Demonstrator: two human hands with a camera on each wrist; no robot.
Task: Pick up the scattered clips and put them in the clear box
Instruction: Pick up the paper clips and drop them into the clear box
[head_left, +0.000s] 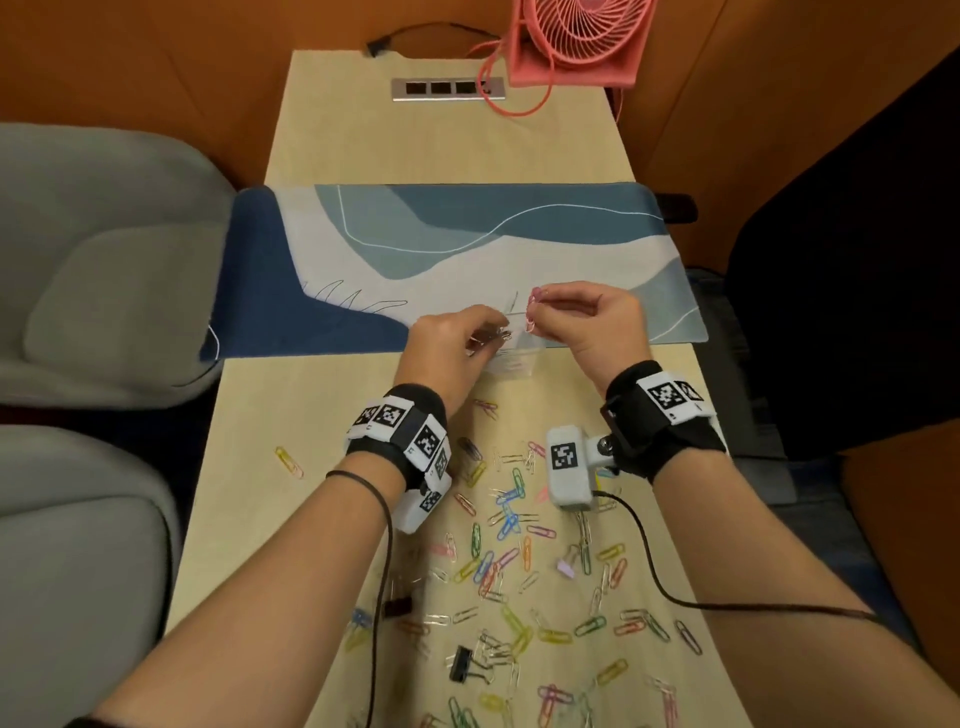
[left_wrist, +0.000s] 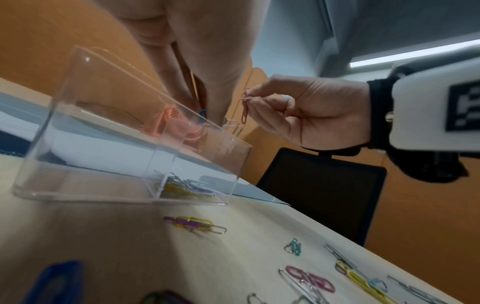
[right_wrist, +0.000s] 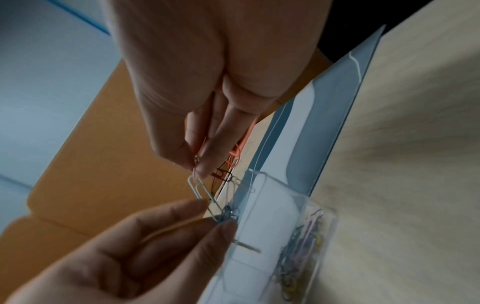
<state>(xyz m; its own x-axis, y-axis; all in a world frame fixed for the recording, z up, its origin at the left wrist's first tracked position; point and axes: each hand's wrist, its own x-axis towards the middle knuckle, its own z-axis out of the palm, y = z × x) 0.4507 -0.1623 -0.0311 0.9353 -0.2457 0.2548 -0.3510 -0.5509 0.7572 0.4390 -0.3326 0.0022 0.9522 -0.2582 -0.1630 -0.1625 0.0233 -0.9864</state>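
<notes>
Above the clear box (head_left: 511, 358), both hands' fingers (head_left: 543, 304) pinch paperclips (head_left: 533, 310).

The pale wood surface (head_left: 249, 519) carries a blue and white patterned mat (head_left: 467, 244) across its middle, with the clear box (head_left: 511, 358) just at the mat's near edge. Coloured paper clips (head_left: 511, 525) lie scattered over the near half, with a black binder clip (head_left: 460, 662) among them. At the far end stand a pink fan (head_left: 576, 39) and a recessed socket strip (head_left: 448, 88).
</notes>
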